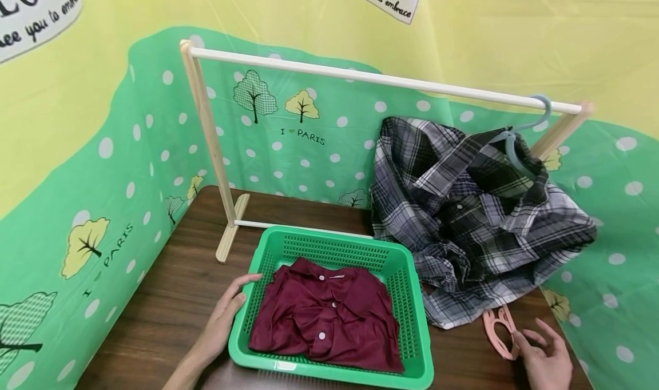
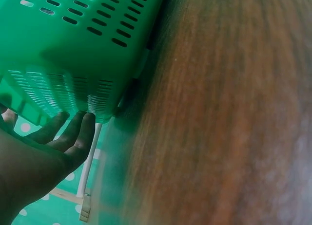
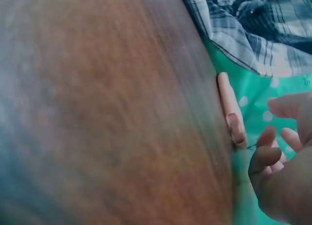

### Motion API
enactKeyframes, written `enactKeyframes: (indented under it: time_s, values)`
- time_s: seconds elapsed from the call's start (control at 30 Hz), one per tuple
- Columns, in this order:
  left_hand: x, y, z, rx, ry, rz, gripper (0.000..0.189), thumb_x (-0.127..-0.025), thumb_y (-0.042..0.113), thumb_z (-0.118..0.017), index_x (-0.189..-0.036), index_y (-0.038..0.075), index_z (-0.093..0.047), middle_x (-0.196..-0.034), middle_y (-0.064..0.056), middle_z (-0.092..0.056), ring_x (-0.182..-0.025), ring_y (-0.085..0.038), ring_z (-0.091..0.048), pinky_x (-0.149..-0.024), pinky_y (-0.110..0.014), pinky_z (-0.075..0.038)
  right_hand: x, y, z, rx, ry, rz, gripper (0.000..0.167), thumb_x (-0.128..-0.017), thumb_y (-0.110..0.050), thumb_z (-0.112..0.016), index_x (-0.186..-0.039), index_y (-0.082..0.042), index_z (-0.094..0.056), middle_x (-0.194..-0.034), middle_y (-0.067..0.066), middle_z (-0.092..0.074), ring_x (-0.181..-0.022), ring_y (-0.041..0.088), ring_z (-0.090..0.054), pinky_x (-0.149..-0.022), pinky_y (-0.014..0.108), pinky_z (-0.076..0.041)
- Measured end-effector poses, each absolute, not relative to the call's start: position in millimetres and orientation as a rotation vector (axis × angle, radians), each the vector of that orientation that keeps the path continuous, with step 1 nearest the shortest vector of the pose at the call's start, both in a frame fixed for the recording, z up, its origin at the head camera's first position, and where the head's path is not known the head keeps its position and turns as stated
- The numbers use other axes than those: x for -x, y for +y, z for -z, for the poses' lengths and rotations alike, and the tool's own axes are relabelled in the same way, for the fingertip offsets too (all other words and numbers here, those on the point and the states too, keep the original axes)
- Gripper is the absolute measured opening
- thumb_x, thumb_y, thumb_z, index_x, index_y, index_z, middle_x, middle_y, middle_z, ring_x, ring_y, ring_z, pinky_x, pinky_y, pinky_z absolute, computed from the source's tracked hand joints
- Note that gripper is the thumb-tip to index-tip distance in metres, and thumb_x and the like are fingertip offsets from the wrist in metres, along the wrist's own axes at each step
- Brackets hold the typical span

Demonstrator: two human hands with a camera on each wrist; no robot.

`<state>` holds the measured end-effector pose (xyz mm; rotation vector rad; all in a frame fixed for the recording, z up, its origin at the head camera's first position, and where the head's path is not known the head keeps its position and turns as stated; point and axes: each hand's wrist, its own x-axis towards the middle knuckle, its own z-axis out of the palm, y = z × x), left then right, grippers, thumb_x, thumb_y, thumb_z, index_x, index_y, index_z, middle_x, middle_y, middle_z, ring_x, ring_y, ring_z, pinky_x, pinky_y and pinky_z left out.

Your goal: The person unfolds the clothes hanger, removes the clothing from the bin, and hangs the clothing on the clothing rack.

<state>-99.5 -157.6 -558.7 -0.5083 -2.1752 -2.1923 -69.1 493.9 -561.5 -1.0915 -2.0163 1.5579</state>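
My left hand [image 1: 222, 320] is at the left side of a green plastic basket [image 1: 423, 344]. Its index fingertip reaches the rim, and in the left wrist view the other fingers [image 2: 73, 132] extend along the slotted outer wall. A folded maroon button-up shirt [image 1: 329, 318] lies inside the basket. At the lower right, my right hand [image 1: 548, 358] has its fingers loosely spread beside a pink plastic clip [image 1: 494, 334] on the table. In the right wrist view, a gap shows between the thumb and the clip [image 3: 231, 108].
A wooden rack with a white rail [image 1: 319, 70] stands behind the basket. From its right end, a grey-black plaid shirt [image 1: 463, 218] hangs on a blue hanger [image 1: 546, 112], its hem reaching the dark wood table [image 1: 170, 304]. Green-and-yellow printed cloth [image 1: 149, 92] surrounds the table.
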Motion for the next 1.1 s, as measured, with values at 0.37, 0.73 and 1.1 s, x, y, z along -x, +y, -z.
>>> enactKeyframes:
  time_s: [0.37, 0.73, 1.1]
  values:
    - [96.6, -159.6, 556.7, 0.492, -2.191, 2.172, 0.046, -0.123, 0.011, -0.031, -0.163, -0.002, -0.049, -0.164, 0.014, -0.059, -0.148, 0.013, -0.050, -0.113, -0.010, -0.044, 68.8, 499.7, 569.0, 1.241, -2.390, -1.179, 0.063, -0.103, -0.046, -0.079, -0.159, -0.028, -0.057, -0.068, -0.040, -0.048, -0.059, -0.011, -0.051, -0.059, 0.014, -0.045]
    - [96.0, -161.3, 556.8, 0.505, -2.170, 2.202, 0.046, -0.124, 0.011, -0.030, -0.164, -0.004, -0.047, -0.164, 0.014, -0.058, -0.147, 0.011, -0.052, -0.112, -0.011, -0.047, 70.6, 498.8, 567.3, 1.264, -2.496, -1.010, 0.073, -0.103, -0.041, -0.079, -0.160, -0.001, -0.056, -0.059, -0.034, -0.053, -0.061, -0.010, -0.044, -0.101, 0.052, -0.047]
    - [96.2, -162.5, 557.6, 0.513, -2.152, 2.211, 0.045, -0.123, 0.010, -0.030, -0.163, -0.005, -0.048, -0.163, 0.015, -0.059, -0.145, 0.009, -0.055, -0.111, -0.011, -0.048, 70.2, 491.3, 559.2, 1.326, -2.474, -0.968, 0.042, -0.102, -0.035, -0.076, -0.124, 0.000, -0.081, -0.058, -0.030, -0.054, -0.059, -0.002, -0.047, -0.078, 0.036, -0.041]
